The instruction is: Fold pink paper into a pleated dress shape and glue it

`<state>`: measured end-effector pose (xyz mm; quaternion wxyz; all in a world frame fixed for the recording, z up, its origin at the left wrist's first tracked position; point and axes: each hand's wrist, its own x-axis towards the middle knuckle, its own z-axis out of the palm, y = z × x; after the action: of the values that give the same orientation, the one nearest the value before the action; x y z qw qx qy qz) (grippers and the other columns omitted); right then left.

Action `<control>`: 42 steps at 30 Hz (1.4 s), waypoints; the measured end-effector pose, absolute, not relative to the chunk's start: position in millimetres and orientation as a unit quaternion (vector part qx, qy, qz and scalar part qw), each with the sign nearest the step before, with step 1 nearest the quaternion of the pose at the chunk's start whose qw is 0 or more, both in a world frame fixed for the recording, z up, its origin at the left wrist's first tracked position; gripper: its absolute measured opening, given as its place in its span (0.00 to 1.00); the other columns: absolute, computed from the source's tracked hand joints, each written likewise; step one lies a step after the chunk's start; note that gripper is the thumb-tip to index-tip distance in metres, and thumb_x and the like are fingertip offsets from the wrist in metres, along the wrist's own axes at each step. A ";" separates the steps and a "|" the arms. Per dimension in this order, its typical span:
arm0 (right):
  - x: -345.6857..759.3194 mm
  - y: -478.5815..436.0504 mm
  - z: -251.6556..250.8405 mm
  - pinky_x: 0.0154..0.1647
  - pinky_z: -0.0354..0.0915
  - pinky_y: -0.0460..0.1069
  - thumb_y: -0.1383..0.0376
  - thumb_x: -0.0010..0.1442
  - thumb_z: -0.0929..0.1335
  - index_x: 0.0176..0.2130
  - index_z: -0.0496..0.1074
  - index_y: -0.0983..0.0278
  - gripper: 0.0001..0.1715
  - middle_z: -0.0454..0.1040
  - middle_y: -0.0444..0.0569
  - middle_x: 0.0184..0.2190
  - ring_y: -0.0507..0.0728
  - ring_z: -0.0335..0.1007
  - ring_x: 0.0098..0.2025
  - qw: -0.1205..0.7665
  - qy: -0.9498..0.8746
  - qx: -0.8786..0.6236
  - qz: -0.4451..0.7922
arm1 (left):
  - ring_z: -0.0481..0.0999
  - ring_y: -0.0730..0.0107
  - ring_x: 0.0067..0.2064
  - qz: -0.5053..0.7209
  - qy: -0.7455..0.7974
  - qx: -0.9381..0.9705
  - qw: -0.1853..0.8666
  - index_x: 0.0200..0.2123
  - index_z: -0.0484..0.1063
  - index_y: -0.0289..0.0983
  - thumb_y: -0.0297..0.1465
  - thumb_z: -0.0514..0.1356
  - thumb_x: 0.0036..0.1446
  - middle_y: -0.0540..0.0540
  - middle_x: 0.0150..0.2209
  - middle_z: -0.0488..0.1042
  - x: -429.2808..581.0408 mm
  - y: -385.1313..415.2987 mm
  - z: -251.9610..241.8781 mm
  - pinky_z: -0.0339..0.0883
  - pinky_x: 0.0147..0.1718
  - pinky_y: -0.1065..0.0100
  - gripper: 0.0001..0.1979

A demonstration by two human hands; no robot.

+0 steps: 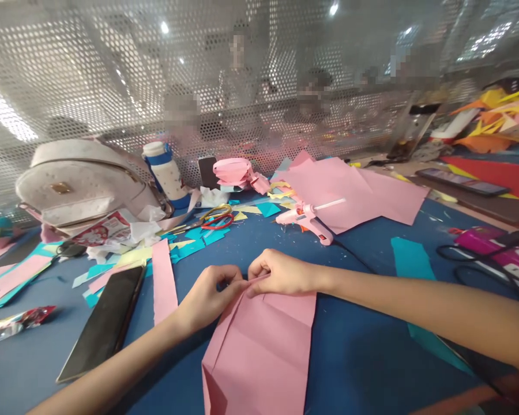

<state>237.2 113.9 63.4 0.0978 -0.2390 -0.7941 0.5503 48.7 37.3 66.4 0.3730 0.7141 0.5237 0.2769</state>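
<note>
— Pink paper (259, 351) lies closest on the blue table (354, 357), already creased in several places.
— And its top edge?
— Unfinished, I'd judge; both hands pinch it. Left hand (207, 297) and right hand (281, 274) meet there, fingers closed on the edge, forearms angled inward.
— Nearby?
— A phone (106, 320) left, glue gun (305, 219) beyond.

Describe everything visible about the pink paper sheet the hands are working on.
The pink paper sheet is matte, thin-looking craft paper with several straight crease lines across it. It lies on the blue table, running from the bottom edge of the view up to the hands. Its left side looks folded inward at an angle. The left hand and right hand both pinch its far edge, fingers closed on the paper near the middle.
</note>
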 end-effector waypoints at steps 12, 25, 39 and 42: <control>239.4 126.1 60.3 0.23 0.51 0.44 0.49 0.48 0.74 0.25 0.70 0.68 0.24 0.63 0.38 0.21 0.47 0.55 0.24 0.078 -0.789 -0.250 0.555 | 0.56 0.75 0.25 0.333 0.523 0.656 0.431 0.22 0.62 0.36 0.46 0.54 0.61 0.53 0.21 0.58 39.7 40.4 50.5 0.49 0.23 0.73 0.22; 237.3 136.8 52.6 0.33 0.60 0.46 0.49 0.54 0.72 0.34 0.79 0.68 0.23 0.75 0.46 0.28 0.52 0.66 0.29 0.107 -0.750 -0.231 0.610 | 0.55 0.76 0.24 0.337 0.526 0.661 0.416 0.21 0.60 0.36 0.41 0.56 0.61 0.54 0.20 0.57 42.5 42.4 52.7 0.48 0.23 0.72 0.20; 243.2 146.8 59.4 0.24 0.54 0.43 0.50 0.59 0.69 0.37 0.79 0.68 0.23 0.69 0.42 0.22 0.47 0.57 0.23 0.042 -0.709 -0.222 0.668 | 0.54 0.75 0.25 0.335 0.556 0.638 0.415 0.21 0.58 0.37 0.45 0.55 0.61 0.54 0.21 0.55 38.4 42.5 53.7 0.47 0.24 0.71 0.22; 243.1 147.4 58.3 0.26 0.56 0.43 0.51 0.57 0.70 0.36 0.79 0.68 0.22 0.71 0.43 0.24 0.48 0.60 0.25 0.063 -0.714 -0.220 0.661 | 0.54 0.75 0.26 0.333 0.554 0.638 0.418 0.21 0.58 0.37 0.45 0.54 0.61 0.54 0.22 0.54 38.0 41.7 54.7 0.48 0.24 0.71 0.22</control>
<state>243.1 147.4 58.3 0.0629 -0.2202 -0.7142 0.6614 38.0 41.7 54.7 0.4176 0.6382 0.5543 0.3332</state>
